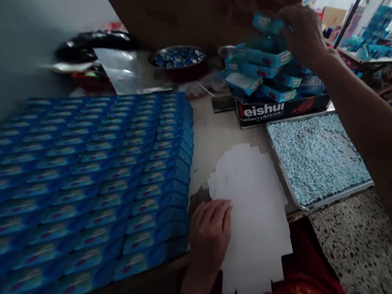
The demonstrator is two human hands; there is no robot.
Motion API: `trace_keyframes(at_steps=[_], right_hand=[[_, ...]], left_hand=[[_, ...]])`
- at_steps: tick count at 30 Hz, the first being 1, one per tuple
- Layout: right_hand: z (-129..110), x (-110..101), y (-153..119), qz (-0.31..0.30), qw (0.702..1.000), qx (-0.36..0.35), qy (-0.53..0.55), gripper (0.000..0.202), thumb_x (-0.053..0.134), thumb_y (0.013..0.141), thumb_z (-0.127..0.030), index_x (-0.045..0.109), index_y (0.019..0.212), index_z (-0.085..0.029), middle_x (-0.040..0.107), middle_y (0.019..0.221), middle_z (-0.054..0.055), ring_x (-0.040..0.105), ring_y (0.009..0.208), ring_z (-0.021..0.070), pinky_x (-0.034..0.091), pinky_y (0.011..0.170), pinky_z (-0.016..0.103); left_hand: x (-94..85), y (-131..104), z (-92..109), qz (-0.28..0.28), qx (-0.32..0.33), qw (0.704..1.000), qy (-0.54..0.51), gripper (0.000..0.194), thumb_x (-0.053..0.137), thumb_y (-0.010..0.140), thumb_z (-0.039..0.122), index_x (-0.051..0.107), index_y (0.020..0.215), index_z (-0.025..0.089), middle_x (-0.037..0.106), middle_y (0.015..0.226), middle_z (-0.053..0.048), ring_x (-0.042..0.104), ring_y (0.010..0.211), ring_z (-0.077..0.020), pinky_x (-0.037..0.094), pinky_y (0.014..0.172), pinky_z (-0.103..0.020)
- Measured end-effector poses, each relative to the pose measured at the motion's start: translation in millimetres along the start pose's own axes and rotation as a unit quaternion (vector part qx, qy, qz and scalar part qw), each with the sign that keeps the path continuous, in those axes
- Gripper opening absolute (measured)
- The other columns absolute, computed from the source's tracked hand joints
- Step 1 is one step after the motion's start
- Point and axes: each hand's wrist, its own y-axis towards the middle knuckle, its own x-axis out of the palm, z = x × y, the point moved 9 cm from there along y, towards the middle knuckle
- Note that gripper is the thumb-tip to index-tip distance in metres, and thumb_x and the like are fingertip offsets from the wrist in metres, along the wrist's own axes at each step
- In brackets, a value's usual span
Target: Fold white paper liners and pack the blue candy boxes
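My left hand rests at the left edge of a stack of flat white card blanks, fingers lightly bent and touching the card. The blanks have notched edges and overhang the table's front. My right hand is raised at the back right, its fingers closed on a small blue box, blurred by motion. Below it, several blue boxes lie heaped in a black carton printed with white letters. The right fingertips are partly hidden behind the hand.
Rows of blue printed boxes cover the left side. A metal tray of small pale-blue pieces stands at the right. Behind are a bowl of blue and white pieces and a large brown cardboard sheet.
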Motion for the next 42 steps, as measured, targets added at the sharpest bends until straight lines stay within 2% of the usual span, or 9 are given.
trace_keyframes(at_steps=[3,7,12,25,29,32,35,39,42], right_hand=[[-49,-3,-88,0.035,0.995,-0.068,0.058,0.043,0.045,0.106,-0.037,0.070,0.128,-0.010,0.071,0.125,0.010,0.060,0.126,0.0245,0.043,0.107,0.043],[-102,51,-232,-0.129,0.976,-0.082,0.157,0.027,0.054,0.105,-0.035,0.076,0.107,-0.019,0.076,0.096,0.006,0.070,0.095,0.0224,0.056,0.084,0.036],[-110,109,-338,-0.197,0.957,-0.015,0.213,0.023,0.056,0.103,-0.036,0.075,0.107,-0.024,0.076,0.094,0.006,0.071,0.091,0.0244,0.059,0.080,0.036],[-124,96,-382,-0.178,0.941,0.038,0.285,0.026,0.050,0.105,-0.034,0.073,0.114,-0.028,0.075,0.111,0.007,0.066,0.103,0.0256,0.058,0.094,0.040],[-103,96,-371,-0.103,0.940,0.083,0.314,0.025,0.055,0.102,-0.031,0.070,0.120,-0.022,0.073,0.115,0.012,0.066,0.109,0.0276,0.056,0.098,0.046],[-88,104,-351,-0.076,0.925,0.119,0.353,0.041,0.062,0.097,-0.033,0.061,0.136,-0.021,0.069,0.129,0.016,0.063,0.122,0.0313,0.052,0.106,0.052],[-76,126,-337,-0.120,0.854,0.218,0.458,0.068,0.080,0.080,-0.040,0.057,0.141,-0.023,0.070,0.130,0.015,0.065,0.121,0.0341,0.053,0.103,0.054],[-83,149,-338,-0.197,0.667,0.344,0.630,0.060,0.088,0.061,-0.052,0.065,0.110,-0.024,0.076,0.093,0.003,0.074,0.080,0.0255,0.061,0.071,0.041],[-88,150,-350,-0.176,0.534,0.435,0.703,0.063,0.093,0.053,-0.044,0.061,0.104,-0.026,0.075,0.085,-0.002,0.071,0.066,0.0200,0.059,0.061,0.033]], left_hand=[[30.1,44,-27,-0.085,-0.066,0.994,0.025,0.035,0.066,0.095,0.031,0.060,0.128,0.022,0.072,0.117,-0.014,0.065,0.112,-0.0319,0.051,0.099,-0.048],[84.7,110,-64,-0.244,-0.135,0.960,0.036,0.083,0.088,0.070,0.055,0.056,0.138,0.019,0.062,0.131,-0.018,0.056,0.122,-0.0384,0.048,0.099,-0.046],[117.4,130,-53,-0.360,-0.090,0.929,0.016,0.094,0.094,0.051,0.064,0.061,0.129,0.022,0.057,0.134,-0.016,0.051,0.125,-0.0399,0.046,0.101,-0.045],[138.9,130,-45,-0.362,-0.060,0.930,0.003,0.063,0.096,0.052,0.041,0.059,0.098,0.020,0.065,0.112,-0.011,0.057,0.112,-0.0320,0.046,0.091,-0.037],[117.8,132,-54,-0.337,-0.135,0.923,-0.126,0.036,0.083,0.064,0.028,0.057,0.089,0.022,0.062,0.080,0.002,0.059,0.078,-0.0185,0.043,0.071,-0.029],[77.4,142,-48,-0.256,-0.159,0.919,-0.254,0.032,0.080,0.063,0.027,0.056,0.084,0.021,0.059,0.074,0.004,0.055,0.071,-0.0150,0.042,0.064,-0.026],[30.2,152,-35,-0.184,-0.153,0.911,-0.336,0.034,0.083,0.064,0.033,0.058,0.083,0.021,0.063,0.079,0.001,0.060,0.076,-0.0160,0.047,0.068,-0.027],[-11.2,144,-35,-0.093,-0.187,0.890,-0.405,0.045,0.091,0.059,0.038,0.066,0.092,0.020,0.071,0.093,-0.004,0.066,0.092,-0.0202,0.054,0.083,-0.033],[-11.9,105,-44,-0.031,-0.263,0.809,-0.524,0.073,0.093,0.055,0.039,0.066,0.122,0.024,0.073,0.117,-0.008,0.069,0.102,-0.0227,0.057,0.086,-0.034]])
